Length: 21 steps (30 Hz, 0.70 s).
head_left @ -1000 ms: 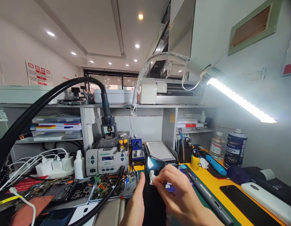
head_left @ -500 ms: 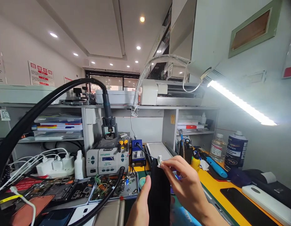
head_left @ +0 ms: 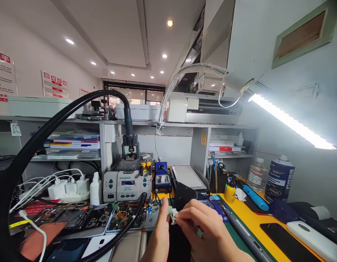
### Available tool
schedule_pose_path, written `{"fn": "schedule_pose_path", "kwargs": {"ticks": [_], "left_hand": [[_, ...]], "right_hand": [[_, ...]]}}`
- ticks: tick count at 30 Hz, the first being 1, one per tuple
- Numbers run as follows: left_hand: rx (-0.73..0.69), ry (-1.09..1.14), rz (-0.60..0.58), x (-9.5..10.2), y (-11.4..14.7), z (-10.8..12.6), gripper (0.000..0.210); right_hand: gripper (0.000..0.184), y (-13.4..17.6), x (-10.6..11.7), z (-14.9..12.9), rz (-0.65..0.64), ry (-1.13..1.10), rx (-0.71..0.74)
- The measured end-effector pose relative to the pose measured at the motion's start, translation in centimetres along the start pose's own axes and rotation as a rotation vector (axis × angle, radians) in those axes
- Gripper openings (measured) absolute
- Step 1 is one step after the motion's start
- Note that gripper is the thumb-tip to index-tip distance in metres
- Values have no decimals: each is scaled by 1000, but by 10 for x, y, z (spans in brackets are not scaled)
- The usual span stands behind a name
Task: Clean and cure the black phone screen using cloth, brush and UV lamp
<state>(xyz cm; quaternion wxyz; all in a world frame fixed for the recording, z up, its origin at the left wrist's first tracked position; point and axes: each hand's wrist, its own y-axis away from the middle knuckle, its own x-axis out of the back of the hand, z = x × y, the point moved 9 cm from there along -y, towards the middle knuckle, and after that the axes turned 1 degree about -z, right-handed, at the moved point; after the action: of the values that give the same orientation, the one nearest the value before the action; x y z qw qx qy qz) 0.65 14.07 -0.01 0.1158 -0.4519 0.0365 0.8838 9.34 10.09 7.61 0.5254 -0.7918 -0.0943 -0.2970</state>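
My left hand (head_left: 159,236) holds a flat black phone-sized panel (head_left: 185,194) by its left edge, thumb pointing up. The panel is tilted in front of me, and its lower part sinks into shadow between my hands. Between the fingertips of my right hand (head_left: 206,227) is a small crumpled white wipe (head_left: 173,215), close against the panel's face near the left thumb. Whether the wipe presses on the surface is hard to make out. Below my hands lies a green mat (head_left: 240,233).
A hot-air station (head_left: 127,185) and a blue soldering station (head_left: 163,176) stand behind. A black hose (head_left: 61,112) arches on the left above circuit boards and phones. To the right are a yellow bottle (head_left: 230,192), a grey pen-shaped tool (head_left: 246,234) and a white phone-shaped object (head_left: 312,238).
My right hand has moved the wipe from the panel's top edge down and left towards my left thumb. The panel has tilted, its top now leaning right. The view has turned slightly left.
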Motion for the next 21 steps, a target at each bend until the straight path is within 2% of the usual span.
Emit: {"fn": "schedule_pose_path", "kwargs": {"ticks": [4,6,8,10,15,18,21], "left_hand": [[0,-1,64,-1,8,1,23],[12,0,94,-2,10,-1,31],[24,-5,117,-1,9,-4,36],[7,-23,148,4,6,-3,37],[-46,-89,259,31,-5,0,33],[43,-99,226,34,-7,-11,50],[112,-125,150,26,-5,-18,61]], "right_hand": [[11,-6,20,19,126,11,-171],[13,-8,29,22,182,14,-188],[15,-10,32,19,195,-5,-158],[18,-10,28,11,155,-29,-109],[19,-2,4,-16,14,14,100],[18,4,-5,-26,17,90,206],[18,6,-5,-28,42,141,232]]}}
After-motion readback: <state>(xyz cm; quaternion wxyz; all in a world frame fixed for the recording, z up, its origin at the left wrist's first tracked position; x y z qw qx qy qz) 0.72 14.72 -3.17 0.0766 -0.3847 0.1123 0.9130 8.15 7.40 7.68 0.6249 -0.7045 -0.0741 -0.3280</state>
